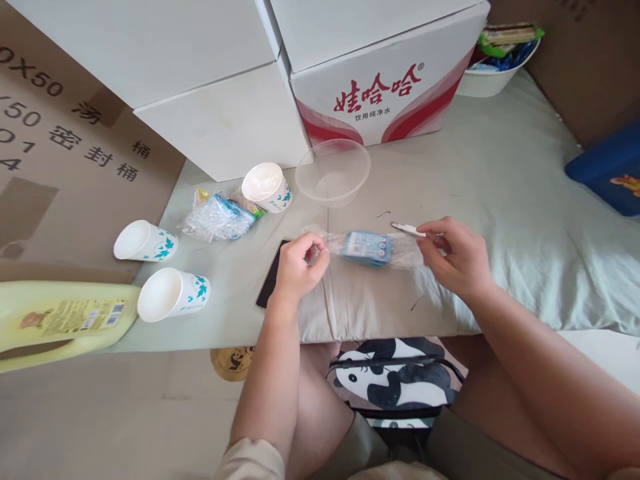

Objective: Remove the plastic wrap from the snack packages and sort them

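A clear plastic bag (407,252) with blue-and-white printed packets (367,247) inside lies stretched between my hands. At its left end, my left hand (303,263) is closed in a pinch on the plastic. My right hand (455,257) is closed around a slim white tool (407,229) with a dark, metal-looking tip pointing left; the exact kind is unclear. The fingers of that hand also touch the bag's right end. A dark phone (270,283) lies partly behind my left hand and wrist. Beyond the bag stands a clear plastic bowl (333,175).
White paper cups with teal leaves (175,295) stand or lean at left, near a yellow jug (70,323). A clear bag of packets (220,217) lies beside another cup (267,187). White cartons (375,100) line the back; a tub of snacks (487,81) and blue container (607,170) are right.
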`<state>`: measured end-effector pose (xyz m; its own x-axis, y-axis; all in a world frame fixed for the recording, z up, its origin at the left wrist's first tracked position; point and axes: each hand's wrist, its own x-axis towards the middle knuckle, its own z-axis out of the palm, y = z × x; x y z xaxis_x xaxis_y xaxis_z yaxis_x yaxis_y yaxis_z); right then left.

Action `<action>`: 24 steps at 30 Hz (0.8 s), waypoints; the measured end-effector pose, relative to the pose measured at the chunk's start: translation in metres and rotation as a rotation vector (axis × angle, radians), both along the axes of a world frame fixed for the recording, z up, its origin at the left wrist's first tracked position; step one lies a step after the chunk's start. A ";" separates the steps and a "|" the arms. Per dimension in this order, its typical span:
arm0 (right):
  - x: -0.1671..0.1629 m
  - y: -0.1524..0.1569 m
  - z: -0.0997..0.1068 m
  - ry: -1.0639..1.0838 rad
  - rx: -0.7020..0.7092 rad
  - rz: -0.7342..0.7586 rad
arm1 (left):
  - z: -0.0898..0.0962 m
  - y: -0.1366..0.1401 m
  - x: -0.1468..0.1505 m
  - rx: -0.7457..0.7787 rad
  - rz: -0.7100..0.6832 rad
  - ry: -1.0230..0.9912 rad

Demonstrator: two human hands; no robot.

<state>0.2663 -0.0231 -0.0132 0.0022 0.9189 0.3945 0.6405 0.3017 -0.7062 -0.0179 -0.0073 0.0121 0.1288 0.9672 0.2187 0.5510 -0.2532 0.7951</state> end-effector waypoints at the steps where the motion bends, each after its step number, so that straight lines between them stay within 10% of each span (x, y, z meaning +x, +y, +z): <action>1: 0.003 0.000 0.002 0.025 -0.075 0.051 | -0.001 0.000 -0.003 -0.069 -0.005 -0.029; 5: 0.013 0.001 0.011 0.030 -0.473 0.464 | -0.006 0.001 -0.009 -0.217 -0.014 -0.115; 9: 0.013 0.000 0.009 -0.195 -0.598 0.691 | -0.009 0.006 -0.004 -0.031 0.112 0.033; 15: 0.007 -0.002 -0.001 -0.645 -0.412 0.288 | -0.014 0.008 0.007 -0.129 -0.061 0.172; 24: -0.008 -0.003 -0.005 -0.561 -0.319 -0.018 | -0.013 -0.001 0.031 -0.278 -0.226 0.343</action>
